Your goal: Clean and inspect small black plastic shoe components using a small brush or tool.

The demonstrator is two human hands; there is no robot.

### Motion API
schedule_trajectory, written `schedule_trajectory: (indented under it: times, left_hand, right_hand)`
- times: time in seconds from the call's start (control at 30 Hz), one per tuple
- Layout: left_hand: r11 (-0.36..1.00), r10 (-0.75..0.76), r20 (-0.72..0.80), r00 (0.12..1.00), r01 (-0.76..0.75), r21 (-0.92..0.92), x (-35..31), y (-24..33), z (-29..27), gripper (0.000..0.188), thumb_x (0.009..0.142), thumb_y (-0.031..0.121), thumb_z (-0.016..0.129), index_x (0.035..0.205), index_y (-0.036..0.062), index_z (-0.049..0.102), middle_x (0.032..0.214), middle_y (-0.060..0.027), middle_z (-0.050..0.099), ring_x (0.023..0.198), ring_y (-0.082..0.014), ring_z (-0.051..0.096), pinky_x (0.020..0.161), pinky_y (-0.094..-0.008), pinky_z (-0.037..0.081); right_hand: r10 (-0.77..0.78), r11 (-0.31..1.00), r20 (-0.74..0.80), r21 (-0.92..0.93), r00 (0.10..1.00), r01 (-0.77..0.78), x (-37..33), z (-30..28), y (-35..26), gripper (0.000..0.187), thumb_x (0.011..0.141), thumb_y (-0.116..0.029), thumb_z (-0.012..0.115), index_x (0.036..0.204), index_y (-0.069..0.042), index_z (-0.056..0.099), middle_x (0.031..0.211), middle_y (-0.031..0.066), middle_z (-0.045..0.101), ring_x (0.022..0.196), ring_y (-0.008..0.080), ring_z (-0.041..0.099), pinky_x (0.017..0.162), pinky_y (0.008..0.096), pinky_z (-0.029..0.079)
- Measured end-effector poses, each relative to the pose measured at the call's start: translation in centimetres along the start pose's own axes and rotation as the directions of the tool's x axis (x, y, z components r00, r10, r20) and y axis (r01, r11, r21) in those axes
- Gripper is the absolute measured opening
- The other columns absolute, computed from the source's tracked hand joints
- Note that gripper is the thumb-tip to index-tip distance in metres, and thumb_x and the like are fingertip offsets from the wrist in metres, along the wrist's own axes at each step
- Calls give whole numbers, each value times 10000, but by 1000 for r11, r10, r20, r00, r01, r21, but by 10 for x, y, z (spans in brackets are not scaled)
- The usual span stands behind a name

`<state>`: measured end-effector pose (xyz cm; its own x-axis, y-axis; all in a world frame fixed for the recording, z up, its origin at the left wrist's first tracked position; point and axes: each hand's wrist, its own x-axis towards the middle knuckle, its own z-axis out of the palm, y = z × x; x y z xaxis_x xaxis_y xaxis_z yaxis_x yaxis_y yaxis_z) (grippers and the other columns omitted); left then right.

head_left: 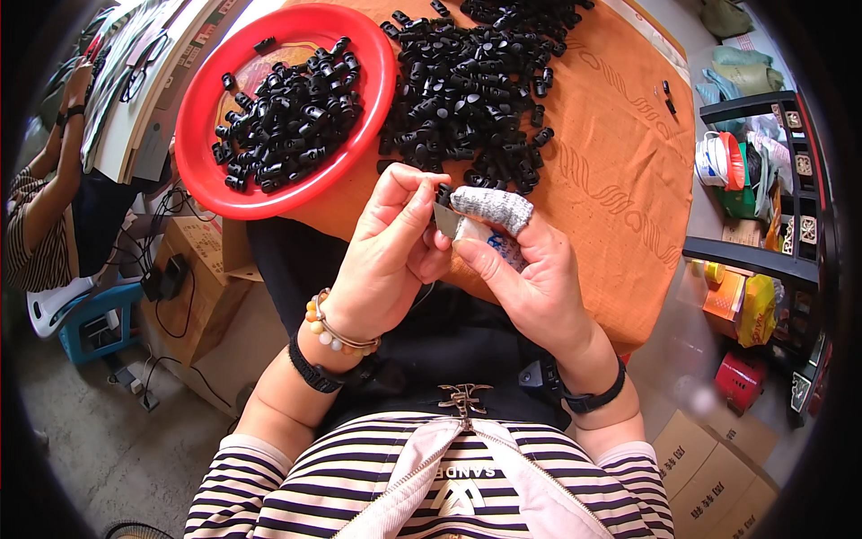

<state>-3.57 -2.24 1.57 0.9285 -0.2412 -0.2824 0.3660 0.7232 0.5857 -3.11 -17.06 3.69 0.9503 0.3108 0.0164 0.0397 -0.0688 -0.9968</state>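
A: Figure: what does each hand hold?

B: The left hand (386, 260) is curled, thumb and forefinger pinched near a small black clip (444, 193) at the fingertips. The right hand (530, 278) is closed around a thin grey blade (446, 221); its forefinger wears a grey cloth wrap (492, 208), probably as a guard against the edge.

A: Where does the clip sit relative to the blade?

B: Just above it, between the two hands, raised close to the camera over the near edge of the orange cloth (620, 180). Holding it high and near suggests fine trimming work.

A: And the stock?

B: A loose pile (467, 81) of like clips lies on the cloth; a second batch fills the red dish (202, 117) to the left. The two groups lie apart, touching only near the dish rim, which suggests a sorting of some kind.

A: What cannot be read?

B: The clip is mostly covered by fingers, so its shape and the blade's contact with it are unclear. The blade's lower part is hidden in the right hand. The pile is cut off at the top edge. Another person (45, 207) at far left is only partly in view.
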Motion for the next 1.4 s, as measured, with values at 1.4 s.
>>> schedule_trajectory:
  times: [1.4]
  left_hand:
    - [996, -76, 92, 993, 79, -32, 0, -3, -2, 144, 948, 216, 396, 1037, 111, 437, 718, -25, 475, 501, -66, 364, 448, -176, 288]
  right_hand:
    - [117, 925, 30, 361, 993, -120, 22, 6, 10, 372, 860, -58, 578, 1188, 42, 435, 999, 69, 580, 854, 68, 547, 746, 192, 450]
